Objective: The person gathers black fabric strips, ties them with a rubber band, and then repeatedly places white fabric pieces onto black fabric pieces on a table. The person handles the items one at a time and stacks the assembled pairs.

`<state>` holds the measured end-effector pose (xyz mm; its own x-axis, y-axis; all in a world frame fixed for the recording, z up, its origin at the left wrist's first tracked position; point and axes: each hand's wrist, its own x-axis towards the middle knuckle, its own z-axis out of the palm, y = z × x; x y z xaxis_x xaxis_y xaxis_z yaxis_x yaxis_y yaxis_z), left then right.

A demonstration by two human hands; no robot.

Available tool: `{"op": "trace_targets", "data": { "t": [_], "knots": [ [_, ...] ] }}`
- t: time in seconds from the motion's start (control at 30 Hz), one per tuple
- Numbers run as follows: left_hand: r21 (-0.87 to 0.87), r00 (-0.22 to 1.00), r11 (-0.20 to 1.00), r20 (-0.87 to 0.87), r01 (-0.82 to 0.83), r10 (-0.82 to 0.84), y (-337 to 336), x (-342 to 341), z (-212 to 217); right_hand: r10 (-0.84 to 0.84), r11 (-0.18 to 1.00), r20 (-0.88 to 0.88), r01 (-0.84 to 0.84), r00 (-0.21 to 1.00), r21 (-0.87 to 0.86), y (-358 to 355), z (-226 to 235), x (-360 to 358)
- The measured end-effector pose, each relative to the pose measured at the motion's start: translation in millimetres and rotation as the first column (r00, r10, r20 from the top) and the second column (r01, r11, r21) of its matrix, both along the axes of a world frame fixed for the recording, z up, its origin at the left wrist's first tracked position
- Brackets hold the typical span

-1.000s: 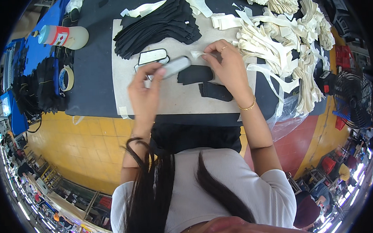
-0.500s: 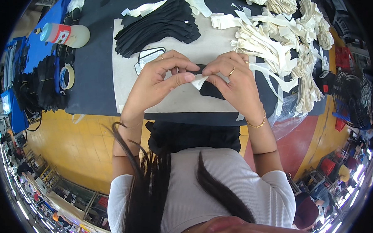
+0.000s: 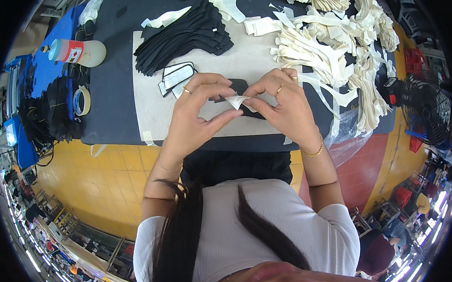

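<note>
While both hands meet over the middle of the frame, the work looks to be mid-piece rather than near any end. The left hand (image 3: 197, 112) and the right hand (image 3: 282, 106) pinch a small white strip (image 3: 237, 101) between thumbs and fingertips, fingers closed on it from either side, just above a black piece (image 3: 239, 86) that lies partly hidden under the knuckles on the grey board (image 3: 154, 109). Whether the strip is already stuck to the black piece or only held over it cannot be told.

As for what is done: a fanned stack of black pieces (image 3: 183, 34) sits in the upper left of the board, and two outlined pieces (image 3: 175, 77) lie just left of the left hand, apart from the stack. As for what is left: a large heap of cream strips (image 3: 328, 46) fills the upper right of the frame, so plenty of material seems to remain. Which pile holds finished pieces is not clear.

The strip's long axis runs roughly left to right across the frame, one end at each hand, and it sags into a shallow fold in the middle, its lower edge tipping toward the right hand. The black piece lies along the same left-right line.

At upper left stand a bottle (image 3: 78, 51) and a tape roll (image 3: 82, 101).
</note>
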<state>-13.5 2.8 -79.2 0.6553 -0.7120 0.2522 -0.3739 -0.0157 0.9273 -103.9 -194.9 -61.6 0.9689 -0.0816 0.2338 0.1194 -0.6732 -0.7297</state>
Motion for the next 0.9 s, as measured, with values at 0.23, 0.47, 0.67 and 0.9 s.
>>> {"op": "trace_targets", "data": {
  "t": [0.23, 0.47, 0.67, 0.9],
  "knots": [
    [-0.096, 0.995, 0.995, -0.093, -0.028, 0.019, 1, -7, -1, 0.131, 0.876, -0.108, -0.064, 0.986, 0.478, -5, 9, -8],
    [-0.164, 0.939, 0.986, -0.337, 0.009, -0.064, 0, -15, 2, 0.162, 0.958, 0.171, -0.196, 0.972, 0.209, 0, 5, -9],
    [-0.319, 0.898, 0.945, -0.434, -0.071, -0.079, -7, -20, -8, -0.124, 0.942, 0.086, 0.090, 0.988, 0.324, -24, -6, -63],
    [-0.221, 0.860, 0.957, -0.507, -0.190, 0.054, -23, -9, -16, -0.858, 0.405, 0.019, 0.656, 0.513, 0.637, -81, -68, -201]
  ]
}}
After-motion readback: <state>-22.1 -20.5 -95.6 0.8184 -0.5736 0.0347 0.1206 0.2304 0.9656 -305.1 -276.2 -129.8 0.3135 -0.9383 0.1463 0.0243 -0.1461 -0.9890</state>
